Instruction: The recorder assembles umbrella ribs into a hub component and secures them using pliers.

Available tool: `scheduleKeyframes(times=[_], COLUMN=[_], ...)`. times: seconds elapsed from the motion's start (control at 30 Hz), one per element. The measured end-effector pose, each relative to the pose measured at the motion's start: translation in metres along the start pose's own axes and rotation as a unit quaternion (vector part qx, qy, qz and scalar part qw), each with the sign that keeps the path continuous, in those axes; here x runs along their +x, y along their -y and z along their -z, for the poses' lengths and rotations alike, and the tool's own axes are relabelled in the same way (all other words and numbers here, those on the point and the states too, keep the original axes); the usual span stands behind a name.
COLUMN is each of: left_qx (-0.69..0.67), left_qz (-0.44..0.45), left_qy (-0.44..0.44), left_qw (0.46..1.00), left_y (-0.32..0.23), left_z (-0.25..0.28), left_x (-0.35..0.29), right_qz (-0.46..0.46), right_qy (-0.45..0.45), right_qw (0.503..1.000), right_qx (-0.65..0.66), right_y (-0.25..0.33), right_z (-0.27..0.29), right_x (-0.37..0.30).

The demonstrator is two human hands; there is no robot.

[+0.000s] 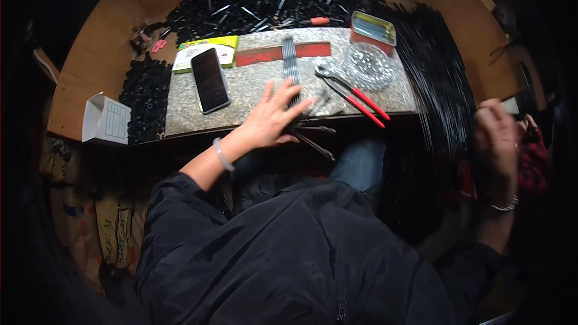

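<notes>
My left hand (274,114), with a pale bangle at the wrist, lies with its fingers spread at the front edge of a speckled stone-like board (253,99). Its fingertips reach a row of thin grey metal rods (289,54) laid side by side across a red bar (259,54). Dark thin pieces (316,144) stick out below the palm past the board's edge. My right hand (497,129) is raised at the far right, beside long black rods (436,84); motion smears its fingers. Red-handled pliers (361,101) rest on the board between the hands.
A phone (211,81) leans over a green-and-white box (229,45). A clear round dish (369,66) and a rectangular tin (373,29) stand right. Black parts (259,0) heap behind and at left (144,93), near an open white carton (108,119). Wooden walls (96,66) enclose the bench.
</notes>
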State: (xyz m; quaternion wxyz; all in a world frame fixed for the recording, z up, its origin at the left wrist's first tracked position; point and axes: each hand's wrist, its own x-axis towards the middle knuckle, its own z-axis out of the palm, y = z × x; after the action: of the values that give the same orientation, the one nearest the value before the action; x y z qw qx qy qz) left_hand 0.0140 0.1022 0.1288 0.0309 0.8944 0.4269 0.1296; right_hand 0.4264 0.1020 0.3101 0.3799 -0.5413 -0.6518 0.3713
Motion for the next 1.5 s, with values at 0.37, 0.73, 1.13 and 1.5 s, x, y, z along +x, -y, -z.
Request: scheduleKeyframes(times=[0.37, 0.73, 1.13, 1.5], left_qx=[-0.272, -0.339, -0.551, -0.537], left_qz=[-0.087, -0.165, -0.113, 0.093], left_qy=[-0.235, -0.388, -0.128, 0.133], left_qw=[0.929, 0.841, 0.817, 0.828], left_y=[-0.137, -0.197, -0.267, -0.270], left_z=[0.018, 0.061, 0.062, -0.096], left_x=[-0.015, 0.142, 0.133, 0.123], right_qz=[0.031, 0.090, 0.105, 0.001], right_qy=[0.098, 0.002, -0.128, -0.075], right_qw=[0.989, 0.980, 0.908, 0.874], right_qx=[-0.102, -0.175, -0.385, -0.480], right_y=[-0.013, 0.055, 0.057, -0.112], right_z=[-0.057, -0.010, 0.000, -0.072], right_x=[-0.052, -0.088, -0.157, -0.180])
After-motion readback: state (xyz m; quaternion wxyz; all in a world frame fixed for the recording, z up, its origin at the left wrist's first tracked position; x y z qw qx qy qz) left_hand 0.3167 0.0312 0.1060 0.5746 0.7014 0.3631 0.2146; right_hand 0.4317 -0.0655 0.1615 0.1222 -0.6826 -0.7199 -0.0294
